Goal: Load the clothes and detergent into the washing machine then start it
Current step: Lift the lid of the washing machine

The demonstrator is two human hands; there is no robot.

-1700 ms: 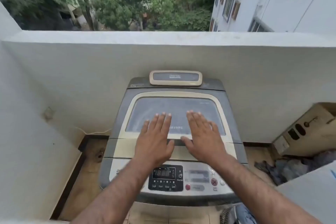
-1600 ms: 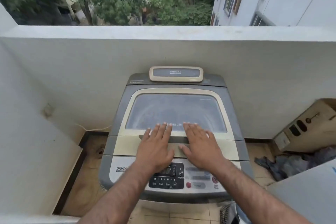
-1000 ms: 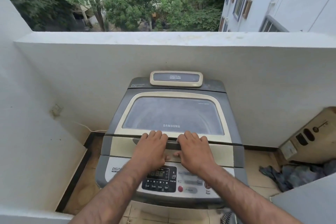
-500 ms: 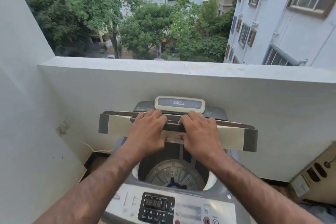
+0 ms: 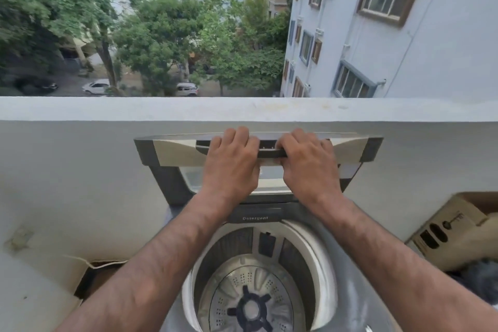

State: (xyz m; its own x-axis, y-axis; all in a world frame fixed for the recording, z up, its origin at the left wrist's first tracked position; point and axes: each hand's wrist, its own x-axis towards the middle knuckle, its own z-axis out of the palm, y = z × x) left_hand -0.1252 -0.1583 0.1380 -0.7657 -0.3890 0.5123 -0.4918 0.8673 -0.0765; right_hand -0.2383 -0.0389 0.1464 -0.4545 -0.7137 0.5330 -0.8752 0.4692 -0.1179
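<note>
A top-loading washing machine stands against the balcony wall with its folding lid (image 5: 172, 153) raised upright. My left hand (image 5: 231, 164) and my right hand (image 5: 307, 167) both grip the lid's handle edge, side by side. Below them the drum (image 5: 242, 286) is exposed, with a grey pulsator at its bottom and nothing inside. A panel marked Detergent (image 5: 256, 217) sits at the drum's far rim. Dark clothes (image 5: 482, 280) lie in a heap at the right edge. No detergent container shows.
A cardboard box (image 5: 452, 232) lies on its side to the right of the machine. The white parapet wall (image 5: 80, 110) runs just behind the lid. A white side wall (image 5: 32, 264) closes in on the left, with a cable trailing along it.
Both hands slid from the glass to the lid's handle, took hold and swung the lid up and back. The drum is now uncovered and the view has moved closer.
</note>
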